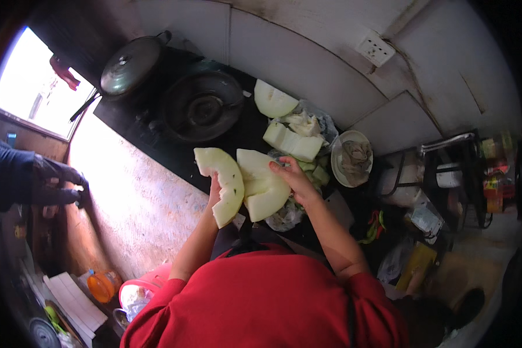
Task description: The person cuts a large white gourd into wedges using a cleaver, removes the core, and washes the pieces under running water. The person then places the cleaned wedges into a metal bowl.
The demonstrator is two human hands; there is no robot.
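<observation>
My left hand (pixel 216 186) grips a crescent-shaped slice of pale melon (pixel 234 185), probably winter melon, with a hollowed inner edge. In my right hand (pixel 298 179) is a broader piece of the same melon (pixel 261 167), its notched face turned up. The two pieces are side by side over the dark counter, nearly touching. Just beyond them lie another thick melon piece (pixel 293 142) and a half-round one (pixel 273 99), with scraps on a plastic bag (pixel 324 119). Smaller green chunks (pixel 318 174) sit partly hidden behind my right hand.
A black gas burner (pixel 204 108) and a lidded pot (pixel 130 65) stand at the upper left. Right of the melon is a pale bowl (pixel 340 163) holding a crumpled brownish thing. Red and green chillies (pixel 376 226) lie nearer my right arm. A pink bin (pixel 150 280) stands lower left.
</observation>
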